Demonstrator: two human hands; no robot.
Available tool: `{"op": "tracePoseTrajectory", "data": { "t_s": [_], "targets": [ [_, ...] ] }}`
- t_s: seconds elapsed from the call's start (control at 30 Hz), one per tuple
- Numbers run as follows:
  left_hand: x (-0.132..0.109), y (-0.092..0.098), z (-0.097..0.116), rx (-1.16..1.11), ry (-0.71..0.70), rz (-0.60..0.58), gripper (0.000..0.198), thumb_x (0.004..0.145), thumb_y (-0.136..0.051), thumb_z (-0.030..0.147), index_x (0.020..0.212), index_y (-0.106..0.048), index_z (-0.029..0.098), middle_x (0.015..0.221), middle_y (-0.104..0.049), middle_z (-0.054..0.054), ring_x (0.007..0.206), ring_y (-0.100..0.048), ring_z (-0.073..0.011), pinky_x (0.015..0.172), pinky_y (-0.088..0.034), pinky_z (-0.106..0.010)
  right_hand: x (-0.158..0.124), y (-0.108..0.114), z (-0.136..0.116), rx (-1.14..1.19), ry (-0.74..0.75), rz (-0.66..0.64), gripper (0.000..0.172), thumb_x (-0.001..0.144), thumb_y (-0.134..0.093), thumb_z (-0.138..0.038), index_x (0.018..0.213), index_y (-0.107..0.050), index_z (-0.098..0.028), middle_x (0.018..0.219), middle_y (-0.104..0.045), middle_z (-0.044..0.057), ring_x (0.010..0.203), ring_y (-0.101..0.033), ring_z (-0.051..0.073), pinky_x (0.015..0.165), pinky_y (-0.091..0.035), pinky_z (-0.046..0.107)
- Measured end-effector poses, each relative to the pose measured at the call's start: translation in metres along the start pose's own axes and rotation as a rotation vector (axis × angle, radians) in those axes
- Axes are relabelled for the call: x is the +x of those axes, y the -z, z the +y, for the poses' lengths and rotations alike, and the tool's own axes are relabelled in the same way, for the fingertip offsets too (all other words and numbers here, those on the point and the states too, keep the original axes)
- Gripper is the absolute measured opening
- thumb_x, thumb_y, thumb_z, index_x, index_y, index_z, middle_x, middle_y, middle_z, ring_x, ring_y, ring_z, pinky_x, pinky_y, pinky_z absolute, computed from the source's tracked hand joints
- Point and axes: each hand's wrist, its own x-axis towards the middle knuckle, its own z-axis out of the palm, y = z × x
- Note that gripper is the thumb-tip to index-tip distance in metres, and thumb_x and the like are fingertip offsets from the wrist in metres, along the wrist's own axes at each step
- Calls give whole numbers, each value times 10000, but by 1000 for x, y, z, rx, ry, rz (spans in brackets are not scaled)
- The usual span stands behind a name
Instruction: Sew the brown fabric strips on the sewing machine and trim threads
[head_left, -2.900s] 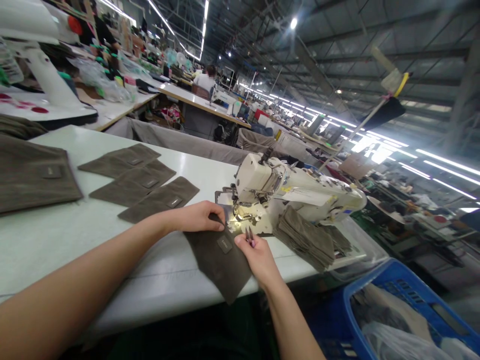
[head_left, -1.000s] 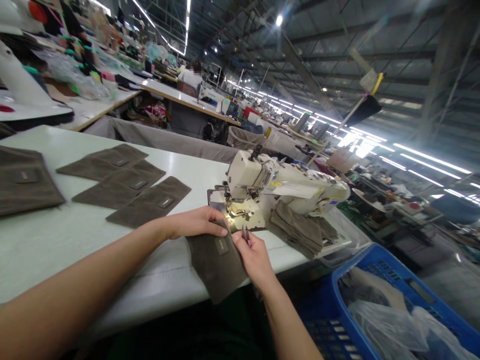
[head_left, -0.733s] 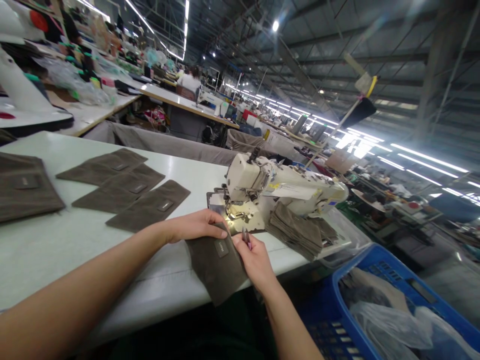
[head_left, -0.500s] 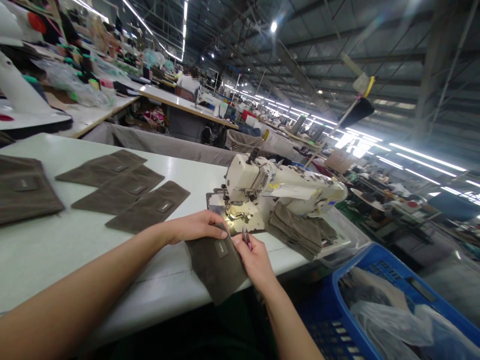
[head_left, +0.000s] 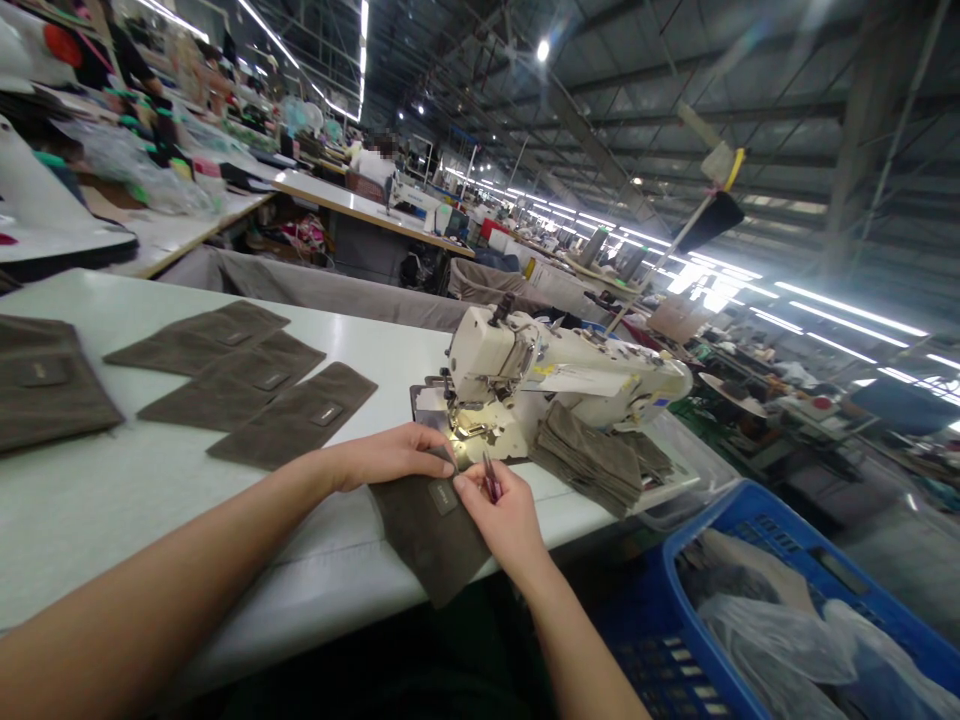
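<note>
A dark olive fabric piece (head_left: 427, 545) with a small label patch (head_left: 442, 496) hangs over the table's front edge. My left hand (head_left: 394, 455) grips its upper edge, thumb on top. My right hand (head_left: 501, 505) is closed around small thread snips (head_left: 491, 480), their pointed blades upward. Its thumb and forefinger pinch at the fabric's upper right edge, close to the left fingertips. Just beyond both hands stands a white sewing machine (head_left: 487, 360), its needle area lit. Whatever lies between the right fingertips is too small to make out.
Several similar labelled pieces (head_left: 292, 415) lie on the white table (head_left: 97, 530) at left. A stack of olive pieces (head_left: 585, 455) sits under the machine arm. At lower right, a blue basket (head_left: 679, 580) holds plastic bags. A grey cloth trough (head_left: 315, 290) runs behind the table.
My right hand has shifted slightly left and up to the fabric edge, and the snips have tilted a little. The left hand keeps its grip.
</note>
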Motion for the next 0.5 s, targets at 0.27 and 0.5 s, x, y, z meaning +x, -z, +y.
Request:
{"op": "tracePoseTrajectory", "data": {
  "t_s": [0.27,0.5],
  "targets": [
    [-1,-1,2,-45,21,19,256,720,-766,437,815,-713,206,724,-685,29,685,-615,-153,612,-469,-212,7,3,6,61,-79,49,320,815,-598,-482,706,-644,-185,621,-609,-14,598,-532,141,584,-423,253],
    [0,3,1,-149,57,182,295,713,-787,470,860,-732,219,744,-739,12,649,-666,-180,569,-501,-221,-4,11,13,263,-234,-85,306,631,-822,-405,799,-710,-175,691,-666,-27,636,-580,136,638,-474,253]
  ]
}}
